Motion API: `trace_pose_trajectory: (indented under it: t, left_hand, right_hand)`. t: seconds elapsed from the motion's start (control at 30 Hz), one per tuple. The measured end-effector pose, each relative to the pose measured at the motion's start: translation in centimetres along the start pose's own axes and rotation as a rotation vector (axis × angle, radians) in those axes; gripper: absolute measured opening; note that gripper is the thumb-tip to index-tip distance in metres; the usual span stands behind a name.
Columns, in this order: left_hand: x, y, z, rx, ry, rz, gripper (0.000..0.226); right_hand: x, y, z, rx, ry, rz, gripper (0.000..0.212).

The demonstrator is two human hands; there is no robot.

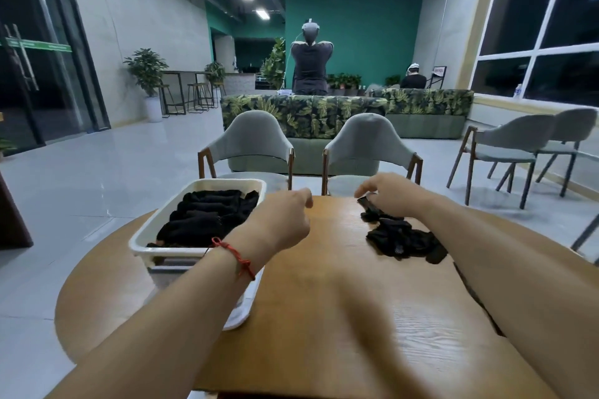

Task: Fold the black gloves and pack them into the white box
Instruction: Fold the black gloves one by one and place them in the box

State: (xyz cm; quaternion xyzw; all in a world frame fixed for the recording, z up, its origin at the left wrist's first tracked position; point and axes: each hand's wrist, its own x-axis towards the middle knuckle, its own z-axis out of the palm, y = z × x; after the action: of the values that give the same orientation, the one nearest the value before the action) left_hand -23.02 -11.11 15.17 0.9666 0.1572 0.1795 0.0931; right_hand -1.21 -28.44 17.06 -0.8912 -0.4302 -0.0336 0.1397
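Note:
A white box (pixel 142 241) stands on the left of the round wooden table (pixel 340 317), filled with several folded black gloves (pixel 207 217). A loose heap of black gloves (pixel 402 238) lies on the right of the table. My left hand (pixel 282 217) hovers beside the box's right wall, fingers curled, with nothing in it. My right hand (pixel 389 193) reaches over the far end of the heap and its fingers pinch a black glove (pixel 368 204) near the table's far edge.
Two grey chairs (pixel 249 142) (pixel 369 146) stand close behind the table. More chairs (pixel 515 146) are at the right. A leaf-patterned sofa (pixel 311 116) and a standing person (pixel 309 61) are farther back. A white lid (pixel 241 308) lies under the box.

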Motion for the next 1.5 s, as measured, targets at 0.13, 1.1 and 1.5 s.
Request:
trace_pose_trajectory:
  t: [0.13,1.1,1.5]
  left_hand:
    - [0.7,1.5,4.8,-0.017,-0.056,0.015,0.034]
    - [-2.8,0.8,16.5,-0.665,0.109,-0.123,0.056]
    - [-3.3,0.8,15.5,-0.531,0.180,-0.180,0.021]
  right_hand:
    - [-2.1,4.3,1.4,-0.075,-0.024,0.080,0.033]
    - [-10.7,1.9,13.5,1.398,0.282,0.091,0.024]
    - [-11.5,2.8,13.8,0.677,0.074,-0.015,0.079]
